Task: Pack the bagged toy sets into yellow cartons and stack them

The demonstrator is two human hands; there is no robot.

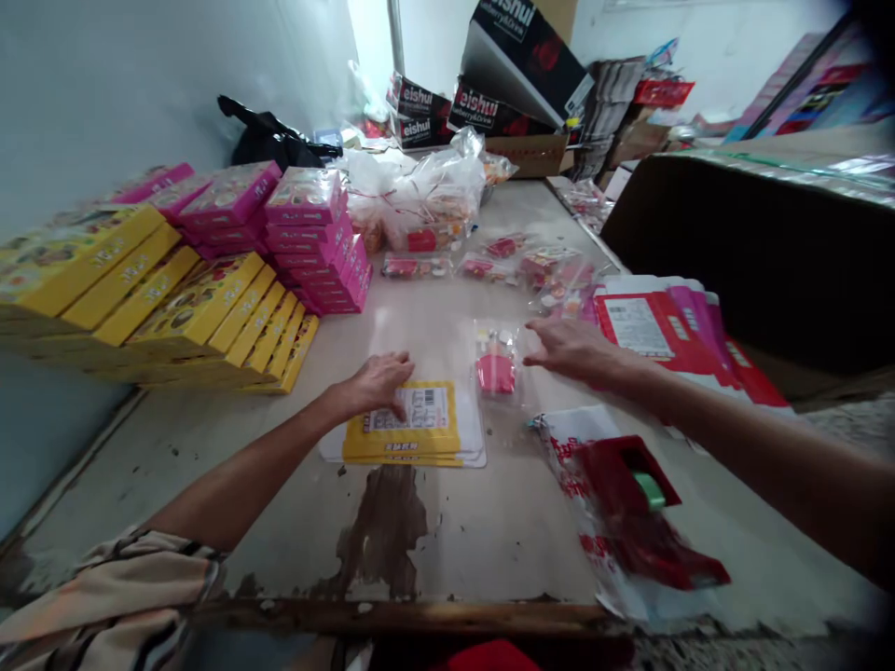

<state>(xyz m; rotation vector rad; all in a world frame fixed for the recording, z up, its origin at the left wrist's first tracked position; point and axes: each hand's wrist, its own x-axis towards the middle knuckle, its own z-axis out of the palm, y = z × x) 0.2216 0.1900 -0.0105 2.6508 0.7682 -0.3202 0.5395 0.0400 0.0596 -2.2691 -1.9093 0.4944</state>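
My left hand [376,384] rests on the upper left part of a small stack of flat yellow cartons [447,431], fingers and thumb apart. A white label with a barcode shows on the top carton. My right hand [570,347] is open, thumb and forefinger spread, just right of a clear plastic packet [496,371] with a red piece and small pale pieces inside. I cannot tell whether a fingertip touches the packet's edge. The packet lies flat, close to the right side of the yellow cartons.
Yellow boxes [210,308] and pink boxes [318,233] are stacked at left. More clear packets [489,268] and a filled plastic bag [419,191] lie behind. Flat red cartons [671,349] and a dark red tape dispenser [636,513] are at right, beside a large open carton [741,242].
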